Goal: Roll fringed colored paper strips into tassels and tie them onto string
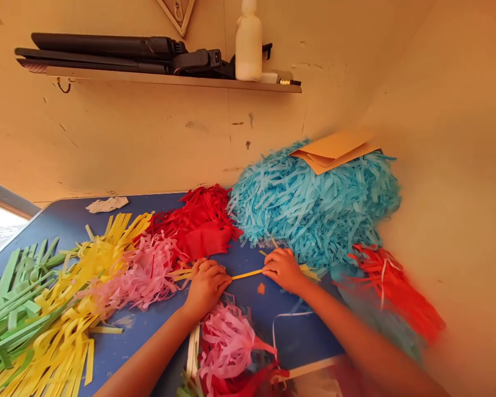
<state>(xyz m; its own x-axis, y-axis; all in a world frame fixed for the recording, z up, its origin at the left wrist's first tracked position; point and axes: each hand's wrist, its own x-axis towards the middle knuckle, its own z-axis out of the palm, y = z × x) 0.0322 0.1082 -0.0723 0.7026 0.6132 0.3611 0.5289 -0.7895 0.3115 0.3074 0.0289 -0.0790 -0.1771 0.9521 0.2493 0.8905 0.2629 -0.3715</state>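
My left hand [206, 284] and my right hand [283, 269] rest on a blue table [149, 331], both closed on the ends of a thin yellow paper strip [247, 274] stretched between them. Pink fringed paper [143, 273] lies just left of my left hand, and another pink bunch [227, 344] sits below it. A big heap of light blue shredded paper [314, 204] rises right behind my right hand. Red fringed paper [200, 223] lies beyond my left hand.
Yellow strips [74, 298] and green strips [12, 298] cover the table's left. Orange-red fringe [397, 292] hangs at the right edge. Tan cardboard [334, 149] tops the blue heap. A wall shelf [169, 80] carries a white bottle [248, 41] and dark flat things.
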